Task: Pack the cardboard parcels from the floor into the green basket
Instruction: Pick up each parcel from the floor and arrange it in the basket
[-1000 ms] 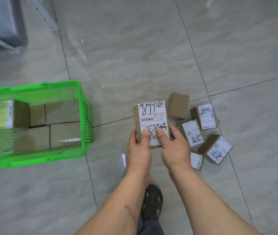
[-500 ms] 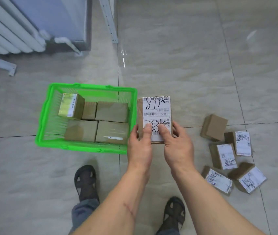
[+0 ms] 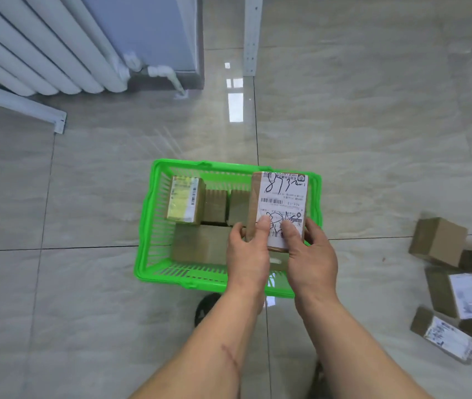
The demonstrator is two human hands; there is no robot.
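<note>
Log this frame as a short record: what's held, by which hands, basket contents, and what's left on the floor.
held: labelled cardboard parcel, over the green basket
left hand: grips the parcel's near left edge
right hand: grips its near right edge
in basket: yellow-labelled parcel and several plain cardboard parcels
on floor: loose parcels at right, apart from the basket

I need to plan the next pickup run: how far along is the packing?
Done: several parcels, including a yellow-labelled parcel, sit in the green basket. In hand: left hand and right hand hold a labelled parcel over it. Left: floor parcels on the right.
</note>
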